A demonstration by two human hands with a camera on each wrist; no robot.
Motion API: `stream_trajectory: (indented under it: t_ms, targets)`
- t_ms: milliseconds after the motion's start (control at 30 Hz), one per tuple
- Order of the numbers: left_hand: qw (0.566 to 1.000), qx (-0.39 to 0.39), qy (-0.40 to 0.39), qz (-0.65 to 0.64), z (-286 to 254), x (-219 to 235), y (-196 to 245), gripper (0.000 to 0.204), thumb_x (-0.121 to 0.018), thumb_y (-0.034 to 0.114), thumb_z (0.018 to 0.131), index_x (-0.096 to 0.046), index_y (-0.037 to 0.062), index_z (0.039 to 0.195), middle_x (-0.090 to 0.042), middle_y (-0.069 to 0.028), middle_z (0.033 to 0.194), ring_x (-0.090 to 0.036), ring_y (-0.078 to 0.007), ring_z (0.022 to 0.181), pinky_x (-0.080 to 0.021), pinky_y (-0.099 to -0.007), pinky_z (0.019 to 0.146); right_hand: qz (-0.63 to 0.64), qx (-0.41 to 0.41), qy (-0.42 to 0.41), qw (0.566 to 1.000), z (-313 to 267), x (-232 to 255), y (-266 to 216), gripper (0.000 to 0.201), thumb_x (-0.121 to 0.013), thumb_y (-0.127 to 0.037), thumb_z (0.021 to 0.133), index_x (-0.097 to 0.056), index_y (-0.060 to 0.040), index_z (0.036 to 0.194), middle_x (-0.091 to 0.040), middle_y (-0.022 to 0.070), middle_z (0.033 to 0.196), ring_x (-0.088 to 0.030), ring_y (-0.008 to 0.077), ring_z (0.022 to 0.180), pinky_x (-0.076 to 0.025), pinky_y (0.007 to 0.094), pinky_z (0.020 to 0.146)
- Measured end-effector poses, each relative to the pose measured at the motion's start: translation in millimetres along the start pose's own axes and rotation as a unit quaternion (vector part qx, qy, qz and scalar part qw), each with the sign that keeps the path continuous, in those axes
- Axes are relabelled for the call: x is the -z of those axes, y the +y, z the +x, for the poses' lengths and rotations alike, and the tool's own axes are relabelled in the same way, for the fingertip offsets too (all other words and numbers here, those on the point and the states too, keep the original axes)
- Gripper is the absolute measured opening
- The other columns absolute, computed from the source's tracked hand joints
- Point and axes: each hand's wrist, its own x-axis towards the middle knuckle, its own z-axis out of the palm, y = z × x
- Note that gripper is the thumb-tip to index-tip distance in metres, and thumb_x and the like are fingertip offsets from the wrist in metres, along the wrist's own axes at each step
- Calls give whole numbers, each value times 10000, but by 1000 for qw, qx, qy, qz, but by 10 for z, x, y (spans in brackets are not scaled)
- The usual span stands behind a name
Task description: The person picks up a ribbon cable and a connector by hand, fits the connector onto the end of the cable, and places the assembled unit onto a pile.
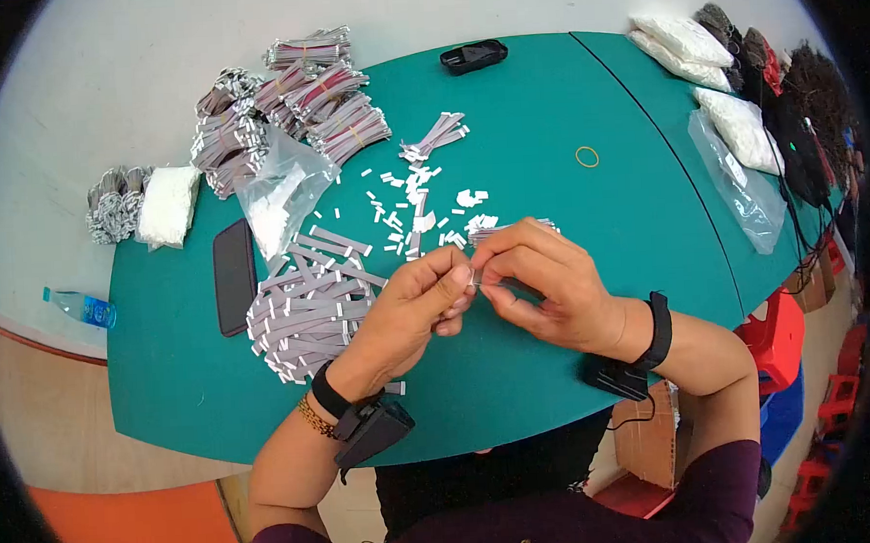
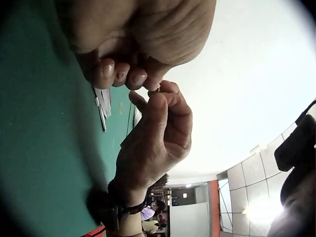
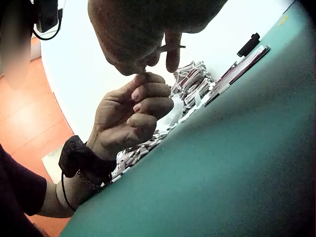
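Observation:
Just above the table's near half, both hands meet fingertip to fingertip. The left hand (image 1: pixel 412 306) pinches a small white piece (image 1: pixel 473 278) between thumb and forefinger, its other fingers curled in. From the other side, the right hand (image 1: pixel 552 286) holds a thin grey flat cable (image 3: pixel 170 48), thumb and forefinger close against the white piece. The cable's tail sticks out past the right fingers in the right wrist view; fingers hide most of its length. Left of the left hand lies a heap of grey flat cables (image 1: pixel 306 311) with white ends.
Small white pieces (image 1: pixel 394 215) lie scattered beyond the hands, near a few loose cables (image 1: pixel 436 136). Banded cable bundles (image 1: pixel 321 102) stand at the back left by a clear bag (image 1: pixel 281 191). A dark phone (image 1: pixel 234 277) lies left. A rubber band (image 1: pixel 587 157) is at right.

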Motion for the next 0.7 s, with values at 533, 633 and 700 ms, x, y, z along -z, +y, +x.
stream_trajectory:
  t_ms: [533,633,700]
  targets:
    - [999,0,13,33,-24,-23,35,235,-495,291,939,-466,107,794,-389,55,703,-313,-21,611,-261,-168,506,-18,19,-8,1000,-22,-17,32,211,-670,16,689,-547,-32,854,-563,88,923,-583,256,811,-493,326,667]
    - [999,-5,10,46,-27,-22,36,238,-492,289,940,-465,105,792,-393,55,707,-314,-19,616,-263,-166,509,-18,19,-9,1000,-29,-18,39,210,-671,12,692,-549,-32,857,-563,86,920,-582,255,804,-491,324,660]
    - [999,-5,12,50,-29,-23,39,231,-493,281,940,-468,101,797,-386,55,696,-317,-23,608,-267,-170,509,-18,21,-10,1000,-29,-17,39,209,-671,11,693,-551,-31,860,-564,86,921,-580,255,801,-490,324,657]
